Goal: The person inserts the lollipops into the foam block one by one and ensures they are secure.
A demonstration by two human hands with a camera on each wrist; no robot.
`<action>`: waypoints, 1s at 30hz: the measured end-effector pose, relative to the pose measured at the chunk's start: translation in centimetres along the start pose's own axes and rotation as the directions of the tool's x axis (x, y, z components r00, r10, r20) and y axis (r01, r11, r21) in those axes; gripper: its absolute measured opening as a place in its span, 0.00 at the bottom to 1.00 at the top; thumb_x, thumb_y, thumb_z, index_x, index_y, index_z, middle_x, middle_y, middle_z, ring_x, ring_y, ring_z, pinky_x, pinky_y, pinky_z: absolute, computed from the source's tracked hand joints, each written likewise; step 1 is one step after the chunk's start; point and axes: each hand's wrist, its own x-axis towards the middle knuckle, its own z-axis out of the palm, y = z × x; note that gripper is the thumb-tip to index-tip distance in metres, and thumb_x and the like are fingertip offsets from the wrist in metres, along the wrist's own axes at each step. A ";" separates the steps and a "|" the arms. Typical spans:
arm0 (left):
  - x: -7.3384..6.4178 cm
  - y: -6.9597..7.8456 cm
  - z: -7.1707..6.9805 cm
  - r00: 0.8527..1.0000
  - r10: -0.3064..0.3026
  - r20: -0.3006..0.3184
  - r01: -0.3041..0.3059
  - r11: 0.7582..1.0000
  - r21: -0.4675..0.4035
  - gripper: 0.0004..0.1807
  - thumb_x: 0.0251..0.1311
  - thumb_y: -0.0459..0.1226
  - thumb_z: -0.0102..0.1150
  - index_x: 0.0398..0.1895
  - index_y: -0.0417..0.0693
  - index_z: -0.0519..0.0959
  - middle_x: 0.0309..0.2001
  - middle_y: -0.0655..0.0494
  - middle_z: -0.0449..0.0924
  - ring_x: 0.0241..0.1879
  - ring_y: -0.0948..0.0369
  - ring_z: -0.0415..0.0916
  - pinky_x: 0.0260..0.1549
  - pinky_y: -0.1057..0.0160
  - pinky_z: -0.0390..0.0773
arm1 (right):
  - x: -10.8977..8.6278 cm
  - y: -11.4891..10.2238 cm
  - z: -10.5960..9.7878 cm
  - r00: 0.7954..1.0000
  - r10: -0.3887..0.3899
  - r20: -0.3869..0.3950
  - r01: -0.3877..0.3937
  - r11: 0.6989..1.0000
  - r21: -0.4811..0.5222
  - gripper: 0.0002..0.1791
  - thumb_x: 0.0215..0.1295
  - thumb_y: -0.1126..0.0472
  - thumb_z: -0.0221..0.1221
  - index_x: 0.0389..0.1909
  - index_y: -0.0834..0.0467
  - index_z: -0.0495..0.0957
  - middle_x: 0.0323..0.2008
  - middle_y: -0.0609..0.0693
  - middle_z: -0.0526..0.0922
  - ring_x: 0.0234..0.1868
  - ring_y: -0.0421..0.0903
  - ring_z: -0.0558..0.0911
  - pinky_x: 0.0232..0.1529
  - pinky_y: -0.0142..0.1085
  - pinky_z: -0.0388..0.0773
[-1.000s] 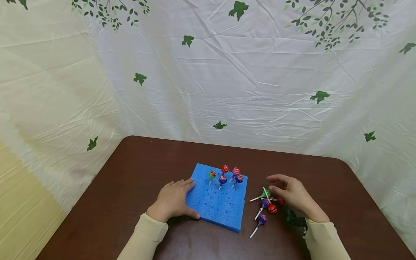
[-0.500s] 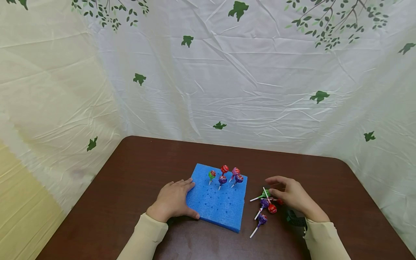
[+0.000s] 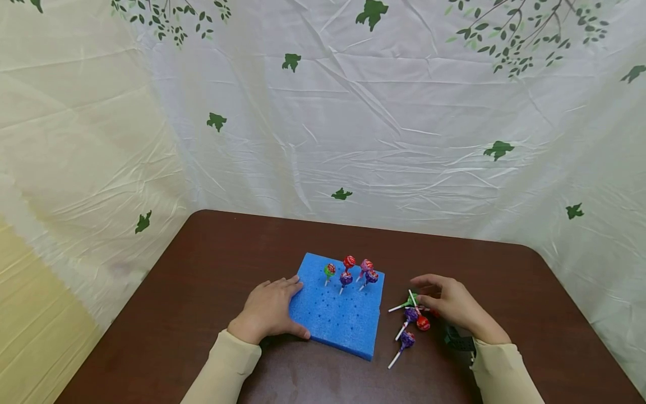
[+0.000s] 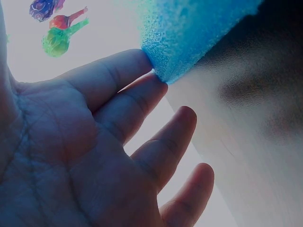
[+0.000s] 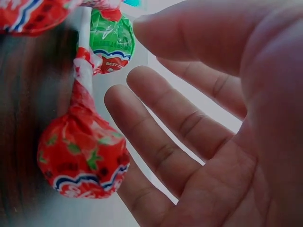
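My left hand [image 3: 267, 311] rests at the left side of a blue foam board [image 3: 333, 325], fingertips on its edge and thumb at the near corner. In the left wrist view the fingers [image 4: 128, 104] are nearly straight, two of them touching the foam. Several wrapped lollipops stand in the board, among them a green one [image 3: 330, 270]. Over a loose pile to the right hovers my right hand [image 3: 456, 306], fingers relaxed and apart. Its thumb comes up beside a green lollipop [image 5: 111, 40], perhaps touching it. A red lollipop [image 5: 83, 156] hangs near the fingers in that view.
Two purple lollipops, one in the pile [image 3: 411, 315] and one nearer me [image 3: 406, 339], lie on the brown table [image 3: 242, 241]. Rows of small holes mark the foam board. A white curtain [image 3: 323, 123] with leaf prints hangs behind the table.
My right hand has shifted slightly left, bringing the thumb closer to the green lollipop in the pile. The left hand and the foam board stay where they were.
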 end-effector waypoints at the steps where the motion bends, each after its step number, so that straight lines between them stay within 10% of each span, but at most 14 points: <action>1: 0.0 0.0 0.0 1.000 0.000 0.001 0.000 1.000 0.000 0.60 0.32 0.69 0.75 0.70 0.46 0.72 0.71 0.50 0.67 0.69 0.47 0.64 0.65 0.41 0.62 | 0.0 0.0 0.0 1.000 0.001 0.005 -0.001 1.000 -0.002 0.19 0.64 0.66 0.65 0.56 0.61 0.79 0.44 0.56 0.84 0.40 0.49 0.84 0.35 0.35 0.81; 30: -0.3 0.5 -0.9 1.000 -0.011 0.026 0.010 1.000 0.007 0.59 0.33 0.68 0.75 0.69 0.46 0.72 0.71 0.50 0.67 0.69 0.47 0.64 0.65 0.42 0.63 | 0.2 0.0 -0.1 0.997 0.012 0.073 -0.007 0.998 -0.065 0.15 0.62 0.65 0.68 0.50 0.61 0.84 0.33 0.47 0.84 0.29 0.42 0.78 0.26 0.34 0.75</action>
